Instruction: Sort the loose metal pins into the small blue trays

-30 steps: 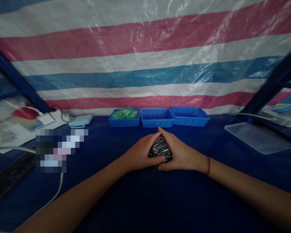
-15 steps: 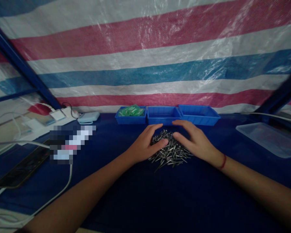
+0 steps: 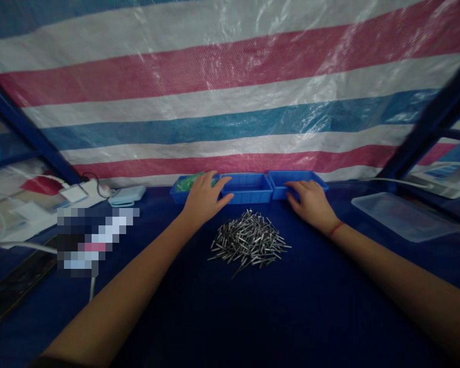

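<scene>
Metal pins (image 3: 250,239): heaped on tabletop (image 3: 253,317) | left hand (image 3: 206,197), right hand (image 3: 313,205): apart, unclenched, near blue trays (image 3: 248,197) (contact unclear) | risk: careless inward sweep could scatter loose pins

Ahead of you, a tarp (image 3: 214,69) striped red, white and blue hangs behind dark blue posts (image 3: 26,130). On your left, the desk (image 3: 230,327) carries a light-blue case (image 3: 128,195) and, nearer you, a dark phone (image 3: 21,283) beside a pixelated patch; white plugs (image 3: 73,193) sit farther left. On your right lies a translucent plastic lid (image 3: 402,217).
</scene>
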Motion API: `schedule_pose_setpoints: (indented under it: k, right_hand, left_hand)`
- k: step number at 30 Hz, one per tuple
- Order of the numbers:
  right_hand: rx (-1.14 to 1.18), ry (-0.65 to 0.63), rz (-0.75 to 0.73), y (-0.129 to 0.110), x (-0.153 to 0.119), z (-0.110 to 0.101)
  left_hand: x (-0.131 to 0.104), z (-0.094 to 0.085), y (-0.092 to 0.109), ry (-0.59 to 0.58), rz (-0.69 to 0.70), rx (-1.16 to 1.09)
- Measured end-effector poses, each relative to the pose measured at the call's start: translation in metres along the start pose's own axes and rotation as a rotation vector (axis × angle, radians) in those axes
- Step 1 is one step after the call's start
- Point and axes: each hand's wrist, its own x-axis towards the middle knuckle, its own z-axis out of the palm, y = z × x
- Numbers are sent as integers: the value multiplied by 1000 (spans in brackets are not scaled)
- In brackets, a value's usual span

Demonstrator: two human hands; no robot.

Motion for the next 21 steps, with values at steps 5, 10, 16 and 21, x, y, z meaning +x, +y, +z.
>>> schedule_pose_setpoints:
  k: [5,10,16,21]
  right_hand:
    - [31,0,-23,1,2,-2]
    - [57,-4,-31,3,1,-3]
    - [59,49,-50,-12,-1,-12]
    - [-19,-2,-153,-27,-5,-12]
  left_hand:
    - [-3,7,-9,-40,-12,48]
    - [-12,1,-14,1,0,108]
    - [-14,-1,-12,-68,-76,133]
    - [-14,3,-12,-57,-87,106]
